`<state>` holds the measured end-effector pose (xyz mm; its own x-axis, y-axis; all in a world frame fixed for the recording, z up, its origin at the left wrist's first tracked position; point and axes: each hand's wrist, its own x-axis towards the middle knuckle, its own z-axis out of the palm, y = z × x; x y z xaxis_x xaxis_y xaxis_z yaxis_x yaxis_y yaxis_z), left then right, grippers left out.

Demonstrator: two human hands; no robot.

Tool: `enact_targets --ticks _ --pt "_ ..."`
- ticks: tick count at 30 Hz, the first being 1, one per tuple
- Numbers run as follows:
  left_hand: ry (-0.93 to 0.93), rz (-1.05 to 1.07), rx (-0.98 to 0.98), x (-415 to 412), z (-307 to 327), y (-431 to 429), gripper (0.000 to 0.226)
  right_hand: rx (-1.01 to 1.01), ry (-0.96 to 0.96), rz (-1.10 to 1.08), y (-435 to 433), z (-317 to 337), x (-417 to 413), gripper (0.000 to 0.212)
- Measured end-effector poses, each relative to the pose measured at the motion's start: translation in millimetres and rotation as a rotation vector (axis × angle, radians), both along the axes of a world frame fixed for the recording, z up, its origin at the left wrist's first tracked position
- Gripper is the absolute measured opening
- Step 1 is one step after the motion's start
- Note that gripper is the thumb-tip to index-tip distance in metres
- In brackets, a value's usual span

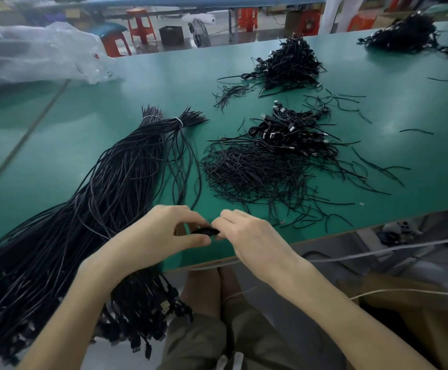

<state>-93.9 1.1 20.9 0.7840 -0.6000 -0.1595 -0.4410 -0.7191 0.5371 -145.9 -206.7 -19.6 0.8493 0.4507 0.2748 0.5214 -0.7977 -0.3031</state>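
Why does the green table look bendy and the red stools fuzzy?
In the head view the wide lens bows the green table; the red stools far back are blurred; the left hand and right hand gripping the black cable look sharper.

A green table (142, 84) carries everything. On its left lies a thick bundle of long black cables (105, 182), hanging over the near edge. In the middle is a loose pile of thin black wires (252, 172), and just behind it a heap of coiled cables (292, 134). A clear plastic bag (30, 54) lies at the far left.
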Motion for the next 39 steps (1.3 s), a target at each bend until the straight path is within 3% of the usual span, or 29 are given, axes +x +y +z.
enact_targets --ticks 2,5,8,11,13,15,18,20,27,32,39 --pt "0.047 -0.034 0.058 -2.9 -1.7 -9.1 0.02 -0.015 -0.004 -0.005 -1.1 0.7 1.1 0.032" --pt "0.08 0.011 0.072 -8.8 -12.6 -22.9 0.041 -0.031 -0.045 -0.021 -1.7 1.0 3.7 0.026" --pt "0.009 0.074 -0.011 -11.2 -23.0 -28.8 0.048 -0.043 -0.179 -0.098 -1.9 -1.9 6.1 0.022" --pt "-0.092 0.256 -0.102 -6.6 -31.4 -25.2 0.046 -0.012 -0.321 -0.302 -5.3 -3.1 5.5 0.05" --pt "-0.156 0.364 -0.202 0.5 -36.4 -19.8 0.047 0.072 -0.393 -0.419 -9.4 -3.3 4.5 0.044" --pt "-0.114 0.462 -0.324 9.4 -41.9 -17.4 0.047 0.053 -0.325 -0.514 -15.5 -5.8 5.6 0.031" --pt "0.023 0.552 -0.452 16.8 -48.4 -22.5 0.046 -0.081 0.028 -0.647 -21.6 -13.5 12.4 0.037" --pt "0.073 0.531 -0.458 16.3 -49.8 -28.2 0.046 -0.046 0.132 -0.676 -24.2 -17.5 18.4 0.036" --pt "0.147 0.524 -0.484 11.3 -47.7 -33.8 0.045 -0.037 0.12 -0.66 -23.6 -17.4 29.4 0.025" --pt "0.218 0.561 -0.524 7.6 -46.5 -35.3 0.043 0.244 0.02 -0.621 -23.7 -14.0 30.1 0.015" --pt "0.304 0.531 -0.608 4.9 -39.2 -42.4 0.043 0.32 0.1 -0.604 -29.8 -15.7 38.2 0.01"
